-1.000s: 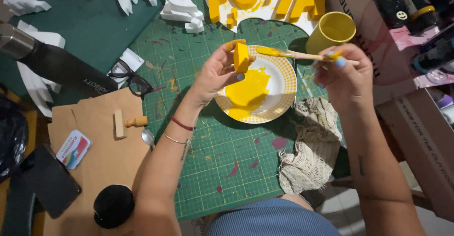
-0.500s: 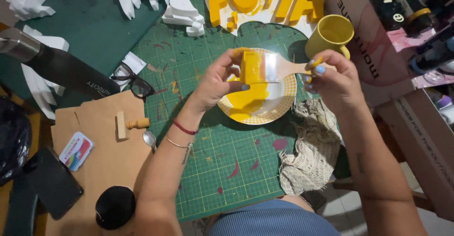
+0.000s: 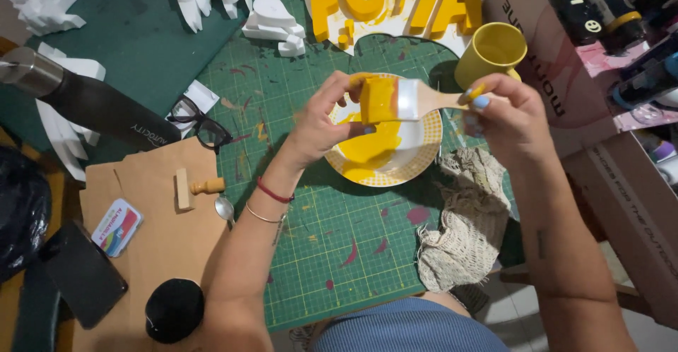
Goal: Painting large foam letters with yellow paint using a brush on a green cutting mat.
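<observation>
Wooden-handled brush (image 3: 417,100) with wet glossy bristles (yellow paint), rough knitted cloth (image 3: 466,225).

A flat wooden-handled paintbrush (image 3: 417,100), bristles thick with yellow paint, lies level above a yellow-smeared plate (image 3: 422,156).

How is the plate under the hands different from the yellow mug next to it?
The plate is shallow, white with a yellow patterned rim, and holds a pool of yellow paint; the mug is tall, yellow all over, and its contents cannot be seen. The plate lies partly hidden beneath the left hand and the brush; the mug stands uncovered beyond the right hand. Both rest on the green cutting mat.
</observation>
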